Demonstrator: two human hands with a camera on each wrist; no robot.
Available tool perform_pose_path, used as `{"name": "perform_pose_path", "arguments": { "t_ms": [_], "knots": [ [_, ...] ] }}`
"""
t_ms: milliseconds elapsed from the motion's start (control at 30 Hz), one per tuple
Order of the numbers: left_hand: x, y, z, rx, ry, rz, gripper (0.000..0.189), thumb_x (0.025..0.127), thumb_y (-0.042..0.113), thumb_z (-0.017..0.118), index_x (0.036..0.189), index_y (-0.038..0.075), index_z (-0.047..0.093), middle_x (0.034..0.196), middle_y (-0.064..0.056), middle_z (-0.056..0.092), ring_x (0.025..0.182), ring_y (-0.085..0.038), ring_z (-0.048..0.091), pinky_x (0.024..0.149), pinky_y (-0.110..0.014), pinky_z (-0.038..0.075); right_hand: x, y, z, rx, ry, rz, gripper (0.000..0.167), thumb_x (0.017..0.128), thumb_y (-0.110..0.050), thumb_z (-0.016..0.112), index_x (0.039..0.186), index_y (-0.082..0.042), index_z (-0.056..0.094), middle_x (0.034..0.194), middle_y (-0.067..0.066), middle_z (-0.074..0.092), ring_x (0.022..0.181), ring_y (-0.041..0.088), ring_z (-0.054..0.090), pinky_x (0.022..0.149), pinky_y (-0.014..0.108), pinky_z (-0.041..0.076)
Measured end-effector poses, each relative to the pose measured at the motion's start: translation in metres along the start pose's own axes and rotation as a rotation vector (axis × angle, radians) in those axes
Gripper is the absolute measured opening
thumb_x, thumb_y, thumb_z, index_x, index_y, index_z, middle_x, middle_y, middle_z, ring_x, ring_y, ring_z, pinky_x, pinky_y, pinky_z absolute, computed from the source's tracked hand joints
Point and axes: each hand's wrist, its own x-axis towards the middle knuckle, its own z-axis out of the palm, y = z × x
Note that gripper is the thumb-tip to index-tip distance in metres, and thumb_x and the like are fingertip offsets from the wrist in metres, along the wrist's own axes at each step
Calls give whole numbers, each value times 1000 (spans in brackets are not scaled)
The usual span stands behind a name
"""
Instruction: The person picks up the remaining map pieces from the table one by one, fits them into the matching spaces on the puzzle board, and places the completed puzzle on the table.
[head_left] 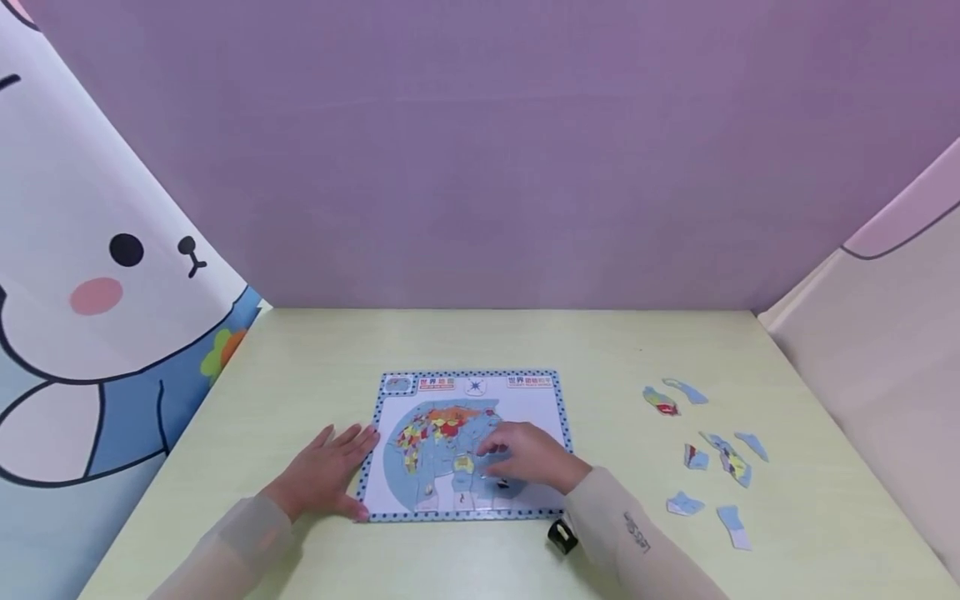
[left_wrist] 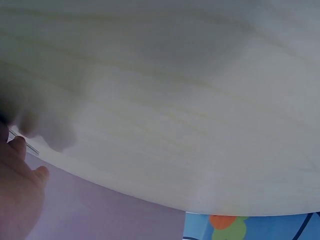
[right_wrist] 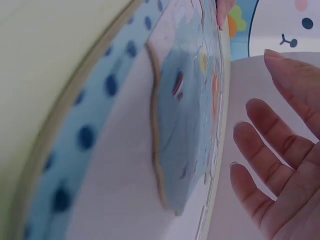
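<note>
A world map puzzle board (head_left: 546, 421) with a blue dotted border lies flat on the table. Joined map pieces (head_left: 472, 433) fill much of its round picture, and a white gap shows near the bottom. My left hand (head_left: 326, 468) rests beside the board's left edge with its fingers spread, the tips at the border. Above the right part of the map, my right hand (head_left: 531, 455) hovers with loosely bent fingers. In the right wrist view that hand (right_wrist: 285, 165) is apart from the board, with nothing visible between thumb and fingers.
Several loose puzzle pieces lie to the right, among them a green and red piece (head_left: 662, 402), a long multicoloured piece (head_left: 731, 460) and a blue and white piece (head_left: 733, 527). A small black object (head_left: 562, 536) is by the right sleeve. A purple wall (head_left: 480, 167) stands behind the table.
</note>
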Motion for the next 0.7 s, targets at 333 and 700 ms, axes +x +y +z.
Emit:
{"name": "perform_pose_path", "arguments": {
  "t_ms": [333,700],
  "knots": [
    [2,1,2,3,-10,-22,114,65,68,72,149,4,30,155,-10,29,143,-36,20,112,-60,10,-14,12,5,58,-20,-25,21,82,-9,75,103,-8,72,100,-3,66,94,13,60,84,29,50],
    [1,3,0,2,-11,-29,114,65,68,72,149,4,30,155,-10,29,143,-36,20,112,-60,10,-24,21,0,19,4,-33,22,83,-12,74,103,-6,71,99,-4,66,97,15,60,90,35,49]
  ]
}}
